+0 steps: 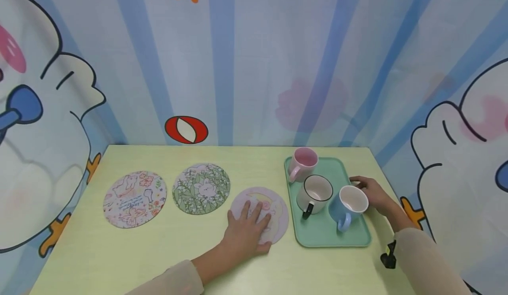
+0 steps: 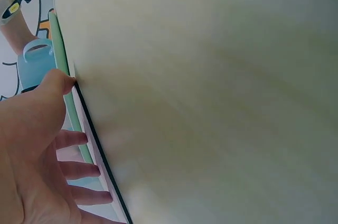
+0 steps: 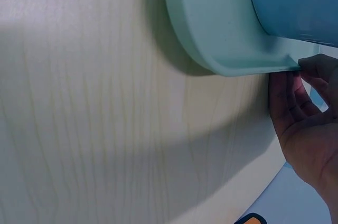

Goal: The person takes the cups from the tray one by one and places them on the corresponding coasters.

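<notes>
My left hand (image 1: 244, 235) lies, fingers spread, on the lilac mat (image 1: 278, 213) just left of the green tray (image 1: 313, 238). My right hand (image 1: 375, 194) pinches the tray at its right side. The tray bears a blue mug (image 1: 349, 206), then a white mug (image 1: 313, 197), then a pink mug (image 1: 304, 165).

- Here's the tray (image 1: 313, 238), smooth moulded plastic by its look, with a soft satin sheen.
- Three mugs now: pink (image 1: 300, 169), white (image 1: 315, 194), blue (image 1: 338, 210) – all smooth, glazed like ceramic, the blue side catching light.
- Round lilac mat (image 1: 280, 218): flat, printed, fairly matt.
- Tabletop (image 1: 119, 259) – wood-grained, smooth, faintly shiny.
- Backdrop (image 1: 270, 65), printed cloth-like sheeting, lightly creased.
</notes>
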The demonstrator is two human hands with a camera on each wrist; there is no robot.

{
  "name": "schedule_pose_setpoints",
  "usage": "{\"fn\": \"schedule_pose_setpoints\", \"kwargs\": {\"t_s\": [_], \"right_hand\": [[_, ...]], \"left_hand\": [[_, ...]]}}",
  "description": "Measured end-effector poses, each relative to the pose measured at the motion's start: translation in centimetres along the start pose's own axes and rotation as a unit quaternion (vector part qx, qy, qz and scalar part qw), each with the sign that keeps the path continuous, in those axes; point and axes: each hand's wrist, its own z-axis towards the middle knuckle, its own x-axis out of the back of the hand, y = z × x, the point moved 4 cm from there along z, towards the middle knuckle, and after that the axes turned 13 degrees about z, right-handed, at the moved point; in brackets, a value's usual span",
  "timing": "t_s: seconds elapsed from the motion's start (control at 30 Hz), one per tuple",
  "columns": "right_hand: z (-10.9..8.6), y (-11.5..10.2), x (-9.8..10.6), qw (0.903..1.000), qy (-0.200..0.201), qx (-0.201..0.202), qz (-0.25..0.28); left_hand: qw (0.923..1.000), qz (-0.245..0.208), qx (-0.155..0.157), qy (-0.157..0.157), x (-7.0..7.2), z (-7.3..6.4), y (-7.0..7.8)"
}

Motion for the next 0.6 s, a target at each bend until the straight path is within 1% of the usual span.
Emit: {"fn": "schedule_pose_setpoints", "kwargs": {"t_s": [0.1,0.37,0.5,0.6], "right_hand": [[0.0,0.0,-0.1,1.0000,-0.001,-0.001,-0.002],[0.0,0.1,0.0,1.0000,-0.001,-0.004,0.002],[0.0,0.0,0.0,1.0000,-0.002,-0.005,0.004],[0.0,-0.1,0.0,0.9999,0.000,-0.006,0.009]], "left_hand": [[1.0000,-0.004,-0.002,-0.002,0.0,0.2,-0.2],[1.0000,0.003,-0.009,-0.001,0.0,0.8,-0.6],[1.0000,0.006,-0.007,0.003,0.0,1.0,-0.8],[0.9999,0.009,-0.006,0.012,0.0,1.2,-1.0]]}}
